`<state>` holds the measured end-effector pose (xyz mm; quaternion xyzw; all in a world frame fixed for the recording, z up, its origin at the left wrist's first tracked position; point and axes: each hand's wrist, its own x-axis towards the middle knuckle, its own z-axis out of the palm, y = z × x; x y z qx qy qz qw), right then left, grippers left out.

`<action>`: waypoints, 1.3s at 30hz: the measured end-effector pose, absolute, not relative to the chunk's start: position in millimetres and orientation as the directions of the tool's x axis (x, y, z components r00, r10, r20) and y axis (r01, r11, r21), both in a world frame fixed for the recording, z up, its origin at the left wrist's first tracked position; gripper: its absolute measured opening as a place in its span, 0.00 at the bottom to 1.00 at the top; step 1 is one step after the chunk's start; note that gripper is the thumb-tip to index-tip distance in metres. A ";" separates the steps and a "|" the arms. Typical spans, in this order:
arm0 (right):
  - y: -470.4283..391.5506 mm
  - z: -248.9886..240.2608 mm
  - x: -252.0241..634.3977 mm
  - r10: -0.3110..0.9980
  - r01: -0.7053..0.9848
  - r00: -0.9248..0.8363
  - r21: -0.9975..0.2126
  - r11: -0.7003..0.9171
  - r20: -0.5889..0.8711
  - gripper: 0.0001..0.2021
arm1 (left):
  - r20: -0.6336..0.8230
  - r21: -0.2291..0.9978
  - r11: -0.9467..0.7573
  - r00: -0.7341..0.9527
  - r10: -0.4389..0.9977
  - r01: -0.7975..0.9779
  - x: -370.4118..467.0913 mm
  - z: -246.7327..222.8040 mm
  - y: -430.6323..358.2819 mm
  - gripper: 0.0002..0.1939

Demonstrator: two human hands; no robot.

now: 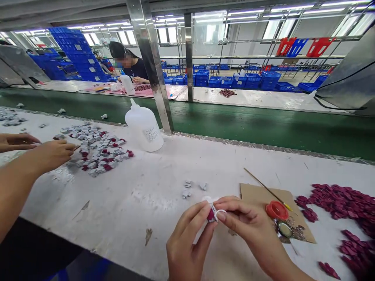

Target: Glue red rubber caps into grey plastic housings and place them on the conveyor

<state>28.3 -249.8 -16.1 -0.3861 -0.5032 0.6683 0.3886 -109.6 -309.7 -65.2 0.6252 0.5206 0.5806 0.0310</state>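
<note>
Near the table's front edge, my left hand [190,238] pinches a small grey-and-maroon plastic piece [211,215] between thumb and fingers. My right hand [252,222] meets it from the right, its thumb and fingers closed on a thin white curved strip [220,212] at the piece's side. Whether the strip is joined to the piece, I cannot tell. Just beyond my hands lie three loose grey pieces [186,193]. Right of my right hand, a cardboard sheet [249,191] bears a red cup [277,210], a small round jar [284,229] and a thin brush [263,185].
Maroon pieces [340,199] are heaped at the right. A white bottle [145,127] stands by a metal post [161,86]. At left, a co-worker's hands [55,154] work beside a pile of grey-and-maroon pieces [99,152]. A green conveyor belt [234,125] runs behind; another person sits beyond.
</note>
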 end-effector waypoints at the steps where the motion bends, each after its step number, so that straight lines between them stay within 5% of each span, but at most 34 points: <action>1: -251.2 -15.9 27.6 0.909 -0.129 -0.391 -0.969 -0.212 -0.147 0.06 | 0.707 0.623 -0.473 -0.188 0.682 0.623 -111.1 -64.4 -310.1 0.24; 9: -266.4 -5.5 24.1 0.919 -0.123 -0.264 -0.934 -0.334 -0.294 0.09 | 0.700 0.621 -0.517 -0.120 0.704 0.589 -106.5 -70.2 -316.7 0.27; 23: -270.0 -15.7 25.2 0.903 -0.167 -0.269 -0.907 -0.387 -0.335 0.13 | 0.785 0.558 -0.642 -0.083 0.614 0.526 -95.6 -67.1 -316.0 0.27; 30: -282.9 -12.3 25.1 0.930 -0.216 -0.198 -0.912 -0.348 -0.308 0.11 | 0.716 0.596 -0.498 -0.137 0.684 0.630 -95.7 -73.2 -320.4 0.32; 39: -276.0 -13.9 30.0 0.910 -0.249 -0.231 -0.883 -0.397 -0.344 0.10 | 0.778 0.561 -0.635 -0.074 0.625 0.532 -97.6 -74.0 -314.5 0.27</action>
